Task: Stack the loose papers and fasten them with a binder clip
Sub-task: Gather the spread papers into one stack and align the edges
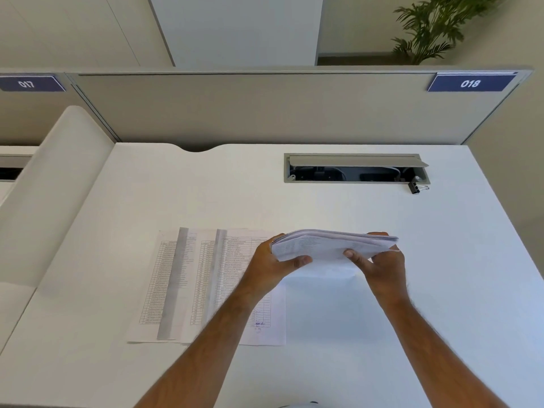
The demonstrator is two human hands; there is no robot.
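A stack of printed papers (329, 245) is held a little above the white desk (412, 290), its long edge tilted toward me. My left hand (269, 263) grips its left end, thumb on the near face. My right hand (379, 262) grips the right end the same way. Several more printed sheets (194, 284) lie overlapping and flat on the desk to the left, partly under my left forearm. A black binder clip (415, 188) with silver handles lies far back on the right, beside the cable hatch.
An open cable hatch (356, 172) with a raised grey lid is set into the desk's back right. A grey partition (265, 113) labelled 018 closes the far side. A white curved side panel (50, 195) rises at the left.
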